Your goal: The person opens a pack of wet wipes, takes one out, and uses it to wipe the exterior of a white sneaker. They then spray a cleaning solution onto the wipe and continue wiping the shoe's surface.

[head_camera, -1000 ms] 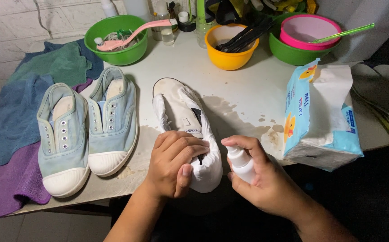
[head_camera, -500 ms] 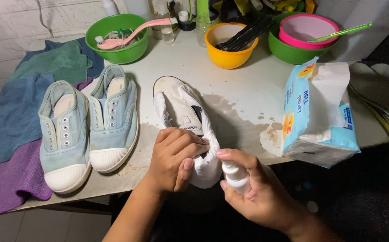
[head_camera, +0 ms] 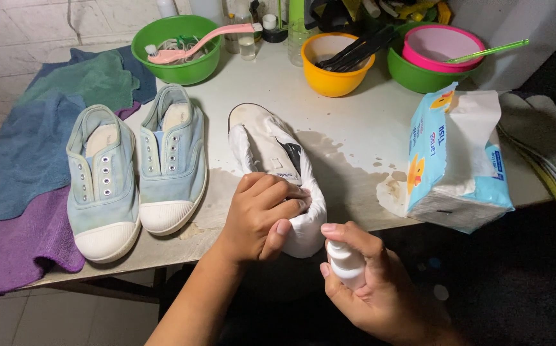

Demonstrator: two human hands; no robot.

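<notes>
Head view: left hand (head_camera: pixel 262 214) presses down on the tissue-wrapped shoe (head_camera: pixel 277 168) at the table's near edge; right hand (head_camera: pixel 371 285) is wrapped around a small white spray bottle (head_camera: pixel 346 264) just right of the toe. Risks — shoe overhangs, could tip off; spray could miss onto the wet table (head_camera: pixel 355 122).

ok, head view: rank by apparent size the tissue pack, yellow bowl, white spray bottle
1. tissue pack, largest.
2. yellow bowl, though it sits farther from the camera, so the gap is unsure.
3. white spray bottle, smallest, partly hidden in the right hand.
</notes>
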